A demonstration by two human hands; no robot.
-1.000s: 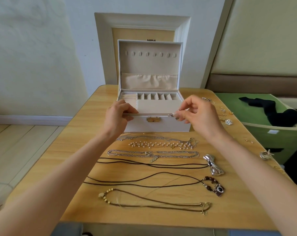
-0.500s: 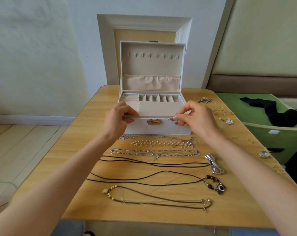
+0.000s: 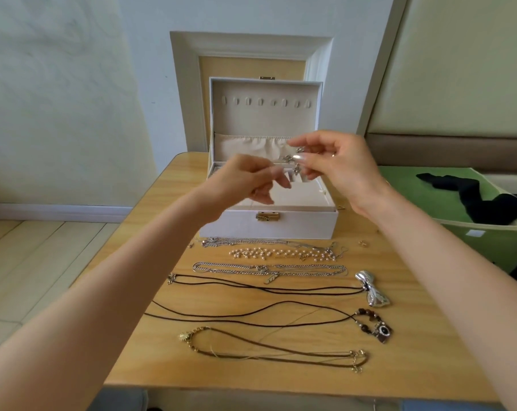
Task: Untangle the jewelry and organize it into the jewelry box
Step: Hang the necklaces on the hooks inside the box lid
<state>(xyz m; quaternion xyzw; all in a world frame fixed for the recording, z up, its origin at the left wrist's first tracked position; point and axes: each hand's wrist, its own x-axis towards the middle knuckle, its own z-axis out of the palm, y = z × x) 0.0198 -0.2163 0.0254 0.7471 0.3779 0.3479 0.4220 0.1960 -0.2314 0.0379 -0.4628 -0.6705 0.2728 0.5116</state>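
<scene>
Left hand (image 3: 248,182), right hand (image 3: 343,170), pinching charm chain (image 3: 288,158)

Lighting: bright, soft, even daylight; source cannot be told.
Shadows: faint, under the jewelry box (image 3: 269,228) front.
Glare: small highlights on the silver bow pendant (image 3: 371,289).
Blur: slight smear on the left hand (image 3: 245,180), the right hand (image 3: 340,166) and the silver charm chain (image 3: 293,161) they pinch, frame centre.
Distortion: wide-angle bowing at the edges; forearms stretched in the lower corners.

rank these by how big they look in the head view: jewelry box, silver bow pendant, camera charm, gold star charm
1. jewelry box, by far the largest, though farthest away
2. silver bow pendant
3. camera charm, clearly smaller than the bow
4. gold star charm, the smallest
</scene>
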